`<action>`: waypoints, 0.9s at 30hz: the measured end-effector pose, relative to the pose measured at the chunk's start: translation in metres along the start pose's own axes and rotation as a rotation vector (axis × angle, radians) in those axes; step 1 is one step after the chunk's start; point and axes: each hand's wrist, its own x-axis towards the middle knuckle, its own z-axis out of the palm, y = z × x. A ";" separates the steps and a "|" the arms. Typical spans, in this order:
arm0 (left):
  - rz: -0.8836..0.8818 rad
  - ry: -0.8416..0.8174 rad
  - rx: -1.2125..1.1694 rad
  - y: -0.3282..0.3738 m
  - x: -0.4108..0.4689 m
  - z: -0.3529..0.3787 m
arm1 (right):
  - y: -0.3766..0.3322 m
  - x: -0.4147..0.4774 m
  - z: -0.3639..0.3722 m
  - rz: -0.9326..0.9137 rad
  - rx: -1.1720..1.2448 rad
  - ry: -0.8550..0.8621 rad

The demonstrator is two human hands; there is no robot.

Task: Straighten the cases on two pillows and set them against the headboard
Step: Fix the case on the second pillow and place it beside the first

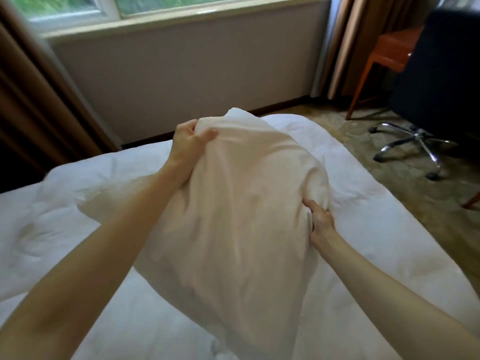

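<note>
Pillow [241, 203] held up btwn hands: left grip [189, 141] clenched on top corner, right grip [320, 219] on side.

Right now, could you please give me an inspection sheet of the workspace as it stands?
Surface: bed covered by a rumpled white duvet.
Job's things: one pillow in a cream case, held above the duvet; second pillow and headboard not seen.
Clutter: nothing seen on the bed.
Grippers: left hand clutches the pillow's far top corner; right hand pinches the case at its right edge.
Cables: nothing seen.
Surroundings: window ahead, brown curtains on both sides, dark swivel chair and orange wooden desk at right, patterned carpet.
</note>
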 end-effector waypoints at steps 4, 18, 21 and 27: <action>-0.016 0.123 -0.015 0.003 -0.052 -0.100 | 0.034 -0.069 0.044 -0.051 -0.020 -0.096; -0.137 0.574 -0.036 -0.067 -0.255 -0.406 | 0.215 -0.283 0.193 -0.137 -0.210 -0.384; -0.197 0.680 -0.058 -0.107 -0.301 -0.459 | 0.254 -0.313 0.219 -0.145 -0.281 -0.450; -0.372 0.839 -0.062 -0.204 -0.389 -0.506 | 0.314 -0.335 0.247 -0.170 -0.535 -0.512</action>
